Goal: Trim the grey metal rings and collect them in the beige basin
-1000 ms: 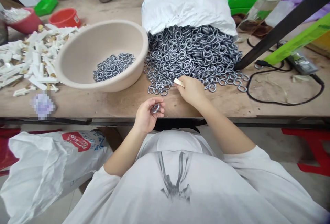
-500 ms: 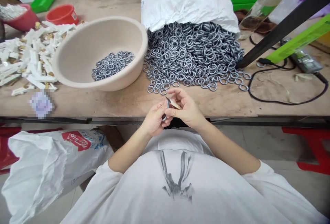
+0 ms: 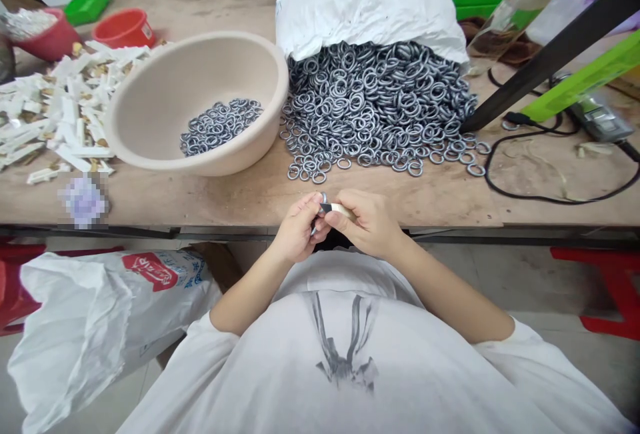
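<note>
Between the thumb and fingers of my left hand (image 3: 299, 229) I pinch a grey ring (image 3: 323, 197), partly hidden by the fingers. My right hand (image 3: 370, 222) is closed on a small knife (image 3: 343, 210) with a pale handle and a short dark blade. The blade's tip points left and lies at the ring; whether it touches cannot be made out. Beyond the hands, a heap of grey rings (image 3: 370, 101) spills from a white sack (image 3: 370, 14). A beige basin (image 3: 150, 81) to the left holds a smaller pile of rings.
White offcuts (image 3: 70, 107) lie left of the basin, near a red bowl (image 3: 124, 29). A black post (image 3: 540, 54), a lime-green bar (image 3: 590, 77) and a black cable (image 3: 550, 199) occupy the right. An open white sack (image 3: 100, 307) stands below the table edge at left.
My right hand has turned and lowered, its fingers curling round the knife. The blade now points left, where it pointed up and left before. My left hand has shifted only slightly.
</note>
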The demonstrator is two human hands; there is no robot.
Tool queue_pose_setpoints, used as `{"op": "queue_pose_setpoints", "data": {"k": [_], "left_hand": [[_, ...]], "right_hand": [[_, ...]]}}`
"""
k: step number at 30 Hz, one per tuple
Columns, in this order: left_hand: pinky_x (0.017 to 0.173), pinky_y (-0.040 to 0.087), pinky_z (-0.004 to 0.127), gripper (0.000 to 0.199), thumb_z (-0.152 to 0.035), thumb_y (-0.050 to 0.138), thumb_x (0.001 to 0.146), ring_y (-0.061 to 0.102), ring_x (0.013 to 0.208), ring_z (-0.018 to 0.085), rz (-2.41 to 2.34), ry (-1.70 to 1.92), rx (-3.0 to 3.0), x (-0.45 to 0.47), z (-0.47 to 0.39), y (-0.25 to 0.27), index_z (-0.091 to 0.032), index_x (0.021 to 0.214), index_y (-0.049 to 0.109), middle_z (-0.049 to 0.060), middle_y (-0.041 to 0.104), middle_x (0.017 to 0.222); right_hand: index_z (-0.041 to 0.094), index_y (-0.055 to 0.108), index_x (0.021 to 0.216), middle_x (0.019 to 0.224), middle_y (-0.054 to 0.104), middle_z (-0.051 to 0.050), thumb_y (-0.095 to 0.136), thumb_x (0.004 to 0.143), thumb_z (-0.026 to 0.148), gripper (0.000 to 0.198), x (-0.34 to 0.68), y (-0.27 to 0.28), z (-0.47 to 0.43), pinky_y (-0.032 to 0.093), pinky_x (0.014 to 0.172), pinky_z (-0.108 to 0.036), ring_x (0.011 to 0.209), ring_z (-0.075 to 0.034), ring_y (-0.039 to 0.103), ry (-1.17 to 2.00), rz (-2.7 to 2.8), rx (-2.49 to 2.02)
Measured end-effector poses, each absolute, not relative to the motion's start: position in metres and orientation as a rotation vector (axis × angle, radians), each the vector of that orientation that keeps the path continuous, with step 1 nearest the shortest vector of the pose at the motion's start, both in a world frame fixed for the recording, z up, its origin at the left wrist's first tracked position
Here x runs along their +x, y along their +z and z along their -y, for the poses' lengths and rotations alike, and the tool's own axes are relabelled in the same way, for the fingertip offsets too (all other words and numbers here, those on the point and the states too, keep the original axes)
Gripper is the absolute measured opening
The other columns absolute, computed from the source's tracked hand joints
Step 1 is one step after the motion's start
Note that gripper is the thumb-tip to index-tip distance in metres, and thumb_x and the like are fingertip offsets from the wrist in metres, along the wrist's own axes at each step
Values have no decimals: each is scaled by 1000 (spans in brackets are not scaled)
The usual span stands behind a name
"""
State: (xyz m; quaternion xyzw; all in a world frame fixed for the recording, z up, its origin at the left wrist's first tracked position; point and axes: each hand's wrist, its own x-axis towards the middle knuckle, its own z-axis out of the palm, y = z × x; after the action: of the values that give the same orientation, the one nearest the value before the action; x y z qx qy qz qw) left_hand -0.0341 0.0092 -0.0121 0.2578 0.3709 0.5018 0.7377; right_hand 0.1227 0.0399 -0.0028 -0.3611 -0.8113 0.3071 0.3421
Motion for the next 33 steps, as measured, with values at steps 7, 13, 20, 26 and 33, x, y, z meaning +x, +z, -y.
{"op": "queue_pose_setpoints", "data": {"k": [7,13,20,26,33], "left_hand": [[35,20,13,49,-52,79,74,30,36,3,-821,1098,576,-35,-7,-13,-19,70,42,-9,40,48],[37,26,15,49,-53,74,80,32,37,3,-694,998,714,-40,3,-10,-17,64,47,-6,39,47],[34,22,14,28,-31,77,74,38,40,4,-918,1110,522,-51,-14,-10,-15,93,65,-4,55,59],[35,27,16,20,-34,65,77,47,45,6,-1011,1188,428,-51,-22,-13,-15,75,59,-1,56,62],[34,25,17,52,-66,72,75,39,39,5,-1007,1305,722,-21,-16,-29,-20,77,50,-6,51,55]], "right_hand": [[21,41,63,61,45,2,44,98,59,52,121,-3,-37,24,58,-28,57,-11,39,717,2201,-979],[20,60,73,65,58,-2,41,100,51,46,131,-19,-76,28,59,-29,62,-17,50,611,2185,-1373],[17,67,112,114,68,-17,50,97,31,26,116,-16,-116,37,66,-34,87,-28,65,171,2374,-1811],[18,57,83,77,58,-4,50,98,37,25,119,-11,-99,35,59,-29,65,-16,51,869,2058,-1403],[25,47,82,62,49,5,61,81,73,50,95,-18,-44,39,48,-27,51,-12,45,1706,1329,-936]]}}
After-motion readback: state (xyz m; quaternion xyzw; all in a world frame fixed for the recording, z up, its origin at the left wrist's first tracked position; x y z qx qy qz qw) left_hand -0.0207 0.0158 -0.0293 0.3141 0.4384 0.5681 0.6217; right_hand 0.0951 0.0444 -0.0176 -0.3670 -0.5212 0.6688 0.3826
